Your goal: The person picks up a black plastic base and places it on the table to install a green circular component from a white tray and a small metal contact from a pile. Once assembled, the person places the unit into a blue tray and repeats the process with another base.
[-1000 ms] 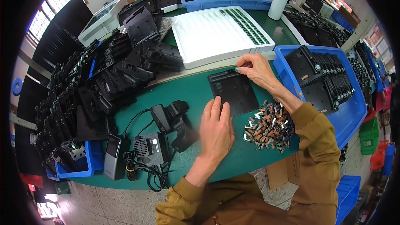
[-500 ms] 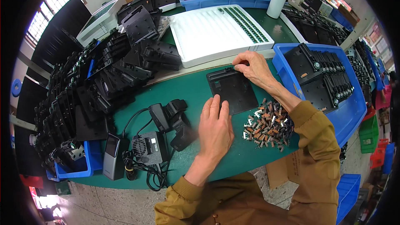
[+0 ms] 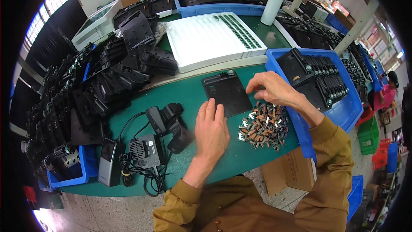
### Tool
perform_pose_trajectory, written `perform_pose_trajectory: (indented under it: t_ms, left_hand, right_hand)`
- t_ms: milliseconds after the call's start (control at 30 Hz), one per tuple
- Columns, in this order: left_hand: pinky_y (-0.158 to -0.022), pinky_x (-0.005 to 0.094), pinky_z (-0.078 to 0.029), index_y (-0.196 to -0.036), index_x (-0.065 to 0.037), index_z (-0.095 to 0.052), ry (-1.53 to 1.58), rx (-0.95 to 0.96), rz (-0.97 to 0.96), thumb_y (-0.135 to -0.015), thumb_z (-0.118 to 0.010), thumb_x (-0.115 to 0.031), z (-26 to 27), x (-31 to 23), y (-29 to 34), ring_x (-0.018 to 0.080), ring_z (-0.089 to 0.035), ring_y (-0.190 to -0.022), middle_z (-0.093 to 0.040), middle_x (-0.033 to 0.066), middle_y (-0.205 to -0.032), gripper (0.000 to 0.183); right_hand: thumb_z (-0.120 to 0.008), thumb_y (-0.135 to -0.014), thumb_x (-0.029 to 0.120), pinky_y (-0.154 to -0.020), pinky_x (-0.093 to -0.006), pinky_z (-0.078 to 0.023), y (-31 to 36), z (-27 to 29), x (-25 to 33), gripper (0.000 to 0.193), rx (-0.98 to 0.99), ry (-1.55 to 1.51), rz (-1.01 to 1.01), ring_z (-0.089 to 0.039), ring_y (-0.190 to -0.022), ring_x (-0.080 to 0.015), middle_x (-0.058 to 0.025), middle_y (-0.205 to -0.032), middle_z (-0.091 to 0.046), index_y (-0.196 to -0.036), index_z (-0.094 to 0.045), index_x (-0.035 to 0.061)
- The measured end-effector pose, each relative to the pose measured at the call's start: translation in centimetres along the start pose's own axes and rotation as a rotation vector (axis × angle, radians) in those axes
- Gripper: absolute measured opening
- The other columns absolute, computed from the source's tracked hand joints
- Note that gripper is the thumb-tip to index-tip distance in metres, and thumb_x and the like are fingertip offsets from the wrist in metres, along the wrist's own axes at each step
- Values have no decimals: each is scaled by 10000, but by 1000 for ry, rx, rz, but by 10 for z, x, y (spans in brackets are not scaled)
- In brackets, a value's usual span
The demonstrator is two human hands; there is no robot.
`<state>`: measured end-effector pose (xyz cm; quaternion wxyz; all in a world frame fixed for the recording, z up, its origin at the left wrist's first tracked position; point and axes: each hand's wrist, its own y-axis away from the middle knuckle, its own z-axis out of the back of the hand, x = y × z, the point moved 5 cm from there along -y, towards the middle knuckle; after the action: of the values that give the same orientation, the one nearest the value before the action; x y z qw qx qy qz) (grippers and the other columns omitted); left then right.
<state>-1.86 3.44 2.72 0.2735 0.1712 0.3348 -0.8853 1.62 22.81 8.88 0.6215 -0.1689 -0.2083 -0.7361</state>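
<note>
A flat black plastic panel point(image 3: 229, 94) lies on the green tabletop, with a raised bar along its far edge and a small round silvery part point(image 3: 231, 72) at its far right corner. My left hand point(image 3: 212, 131) is open, its stretched fingertips resting on the panel's near left edge. Just off the panel's right side hovers my right hand point(image 3: 274, 88), fingers bent and apart, nothing visible in them. Beneath it spreads a heap of small switch-like parts point(image 3: 264, 126), brown, black and white.
Right of the heap stands a blue bin point(image 3: 307, 135) of finished-looking black panels. A white tray point(image 3: 206, 38) with rows of small green parts lies behind. Black housings point(image 3: 141, 60) pile up at left, near a corded device point(image 3: 146, 151). A white bottle point(image 3: 273, 6) stands far back.
My right hand has left the panel's far right corner and moved toward the heap, uncovering the round silvery part. My left hand stays at the panel's edge. The whole view has shifted slightly.
</note>
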Motion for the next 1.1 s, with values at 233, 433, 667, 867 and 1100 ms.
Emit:
perform_pose_trajectory:
  t_ms: [233,433,667,867,1100]
  left_hand:
    - [-986,442,-457,-1161,47,-592,-22,6,-8,-800,-625,-13,-2,-3,-1,399,-503,-1197,-538,229,-1293,367]
    - [-990,438,-456,-1159,49,-596,-15,11,5,-799,-627,-7,-2,-2,-1,394,-502,-1203,-540,223,-1293,366]
    - [-981,448,-453,-1158,52,-584,-14,11,-9,-798,-636,-10,-1,-3,-1,405,-503,-1194,-537,238,-1288,369]
    - [-979,456,-446,-1165,57,-568,-17,11,-16,-812,-635,-26,-2,-2,0,409,-501,-1189,-529,250,-1290,369]
    - [-981,447,-460,-1158,52,-596,-26,-10,-9,-789,-641,1,-2,-2,0,399,-503,-1199,-539,230,-1290,375]
  right_hand:
    - [-626,-645,-47,-712,-437,-504,21,-18,-19,227,-48,192,5,-656,-854,-349,-163,-880,-678,-850,-702,14]
    - [-595,-670,-30,-658,-421,-495,19,-17,-25,151,-72,99,-3,-654,-768,-338,-165,-779,-661,-809,-650,-11]
    - [-606,-773,14,-719,-326,-526,13,-14,-22,118,-88,-235,-39,-683,-791,-222,-126,-817,-692,-869,-648,-40]
    - [-611,-798,19,-702,-331,-534,1,-13,-14,192,-148,-288,-20,-690,-757,-221,-152,-814,-713,-961,-694,-41]
    - [-649,-789,68,-661,-301,-517,-8,-17,-13,205,-162,-244,-45,-654,-702,-171,-113,-763,-693,-953,-684,-49]
